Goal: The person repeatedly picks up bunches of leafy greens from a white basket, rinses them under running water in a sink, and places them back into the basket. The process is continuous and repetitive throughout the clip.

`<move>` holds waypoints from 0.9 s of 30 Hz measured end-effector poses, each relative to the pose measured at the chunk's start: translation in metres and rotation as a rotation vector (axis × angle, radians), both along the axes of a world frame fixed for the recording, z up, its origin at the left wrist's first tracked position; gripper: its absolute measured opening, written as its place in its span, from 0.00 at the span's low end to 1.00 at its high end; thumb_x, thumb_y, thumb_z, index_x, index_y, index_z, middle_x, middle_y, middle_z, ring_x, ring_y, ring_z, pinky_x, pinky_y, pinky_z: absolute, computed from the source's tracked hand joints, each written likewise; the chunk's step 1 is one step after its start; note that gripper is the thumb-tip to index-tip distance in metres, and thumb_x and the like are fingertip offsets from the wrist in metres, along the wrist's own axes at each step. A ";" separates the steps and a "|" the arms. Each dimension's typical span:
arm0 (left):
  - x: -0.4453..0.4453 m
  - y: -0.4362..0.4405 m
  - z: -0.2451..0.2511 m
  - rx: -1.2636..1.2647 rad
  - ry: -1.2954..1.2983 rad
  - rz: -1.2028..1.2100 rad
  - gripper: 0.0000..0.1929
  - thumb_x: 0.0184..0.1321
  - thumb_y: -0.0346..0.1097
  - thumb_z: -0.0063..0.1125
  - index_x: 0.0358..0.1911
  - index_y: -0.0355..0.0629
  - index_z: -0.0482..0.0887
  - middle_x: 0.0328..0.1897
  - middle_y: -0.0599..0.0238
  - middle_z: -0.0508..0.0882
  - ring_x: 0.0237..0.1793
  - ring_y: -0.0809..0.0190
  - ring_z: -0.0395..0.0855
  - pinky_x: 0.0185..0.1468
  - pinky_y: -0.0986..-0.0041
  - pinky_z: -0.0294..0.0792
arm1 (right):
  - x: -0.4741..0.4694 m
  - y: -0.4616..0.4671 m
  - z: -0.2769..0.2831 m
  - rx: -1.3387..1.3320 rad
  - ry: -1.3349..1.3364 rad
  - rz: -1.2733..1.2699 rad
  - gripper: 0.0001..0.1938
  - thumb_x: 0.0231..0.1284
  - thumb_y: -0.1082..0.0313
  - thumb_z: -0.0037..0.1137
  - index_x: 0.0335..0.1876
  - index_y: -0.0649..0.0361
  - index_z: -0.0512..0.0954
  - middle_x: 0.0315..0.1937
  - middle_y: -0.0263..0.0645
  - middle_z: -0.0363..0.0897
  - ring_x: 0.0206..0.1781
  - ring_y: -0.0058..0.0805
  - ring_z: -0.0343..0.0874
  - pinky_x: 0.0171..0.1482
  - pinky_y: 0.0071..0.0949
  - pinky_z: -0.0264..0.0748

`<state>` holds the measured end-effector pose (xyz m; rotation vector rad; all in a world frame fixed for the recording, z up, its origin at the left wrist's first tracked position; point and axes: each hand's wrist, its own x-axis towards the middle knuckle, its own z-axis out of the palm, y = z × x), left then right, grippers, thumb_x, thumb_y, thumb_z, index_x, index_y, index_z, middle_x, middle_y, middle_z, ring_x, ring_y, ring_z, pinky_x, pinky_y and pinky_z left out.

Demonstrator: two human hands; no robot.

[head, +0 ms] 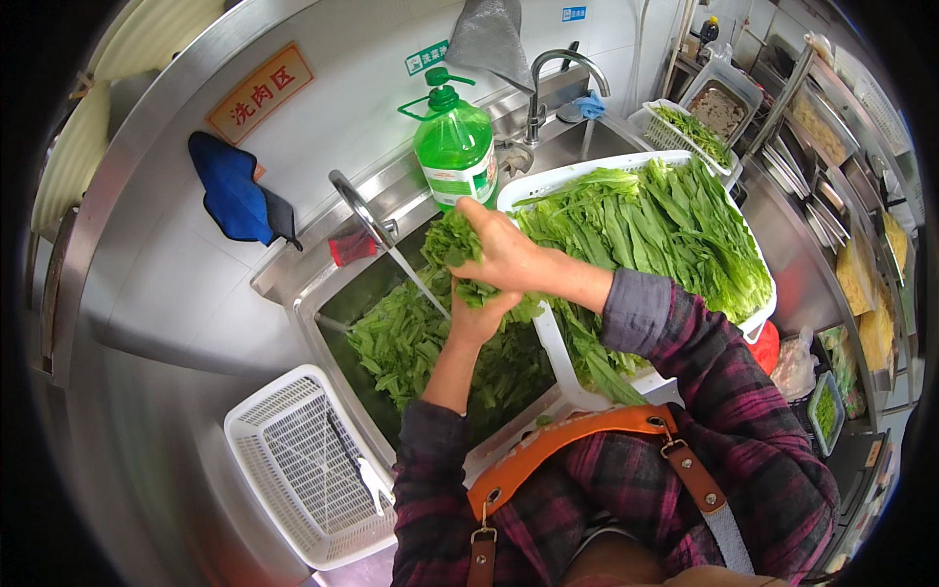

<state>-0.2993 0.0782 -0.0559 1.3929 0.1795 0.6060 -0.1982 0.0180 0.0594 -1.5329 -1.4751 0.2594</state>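
My right hand (pixel 505 251) grips a bunch of leafy greens (pixel 451 238) above the sink. Just below it, my left hand (pixel 478 314) is closed around the lower leaves of the same bunch. Under both hands is a steel sink basin (pixel 308 312) of water, where many loose green leaves (pixel 400 352) float. A stream of water runs from the curved faucet (pixel 359 205) onto them. To the right, a white plastic basket (pixel 546 341) is heaped with long leafy lettuce (pixel 645 220); part of it is hidden by my right forearm.
A white slotted basket (pixel 275 469) holding a white-handled tool (pixel 373 484) stands left of the sink. Behind the sink are a large green detergent bottle (pixel 456 139), a red cloth (pixel 352 248) and a second faucet (pixel 534 95). Steel shelves (pixel 843 271) with food rise at right.
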 end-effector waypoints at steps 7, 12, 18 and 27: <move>0.000 0.004 0.005 0.189 0.134 0.285 0.32 0.45 0.39 0.73 0.54 0.38 0.73 0.53 0.58 0.79 0.52 0.59 0.77 0.54 0.65 0.69 | -0.011 0.038 -0.001 -0.376 -0.383 0.012 0.26 0.39 0.72 0.67 0.41 0.69 0.63 0.29 0.57 0.75 0.36 0.60 0.77 0.36 0.44 0.74; -0.018 0.016 0.009 1.094 0.698 0.297 0.31 0.41 0.45 0.73 0.50 0.38 0.77 0.50 0.53 0.81 0.52 0.54 0.79 0.53 0.64 0.69 | -0.013 0.041 -0.019 -0.567 -0.771 0.080 0.17 0.48 0.71 0.58 0.43 0.66 0.68 0.35 0.49 0.79 0.38 0.43 0.83 0.36 0.37 0.79; -0.048 0.034 -0.015 0.841 0.341 0.449 0.28 0.39 0.42 0.73 0.45 0.35 0.80 0.37 0.53 0.85 0.37 0.50 0.84 0.44 0.61 0.74 | 0.020 0.047 -0.019 0.052 1.431 -0.107 0.14 0.53 0.68 0.58 0.43 0.65 0.74 0.32 0.43 0.77 0.29 0.31 0.77 0.30 0.30 0.78; -0.068 0.037 -0.022 -0.038 0.230 0.074 0.24 0.41 0.36 0.71 0.46 0.39 0.81 0.43 0.62 0.84 0.42 0.62 0.82 0.49 0.69 0.73 | 0.008 0.024 -0.030 -0.320 0.996 0.156 0.35 0.45 0.69 0.65 0.61 0.67 0.63 0.44 0.42 0.75 0.45 0.30 0.76 0.47 0.29 0.76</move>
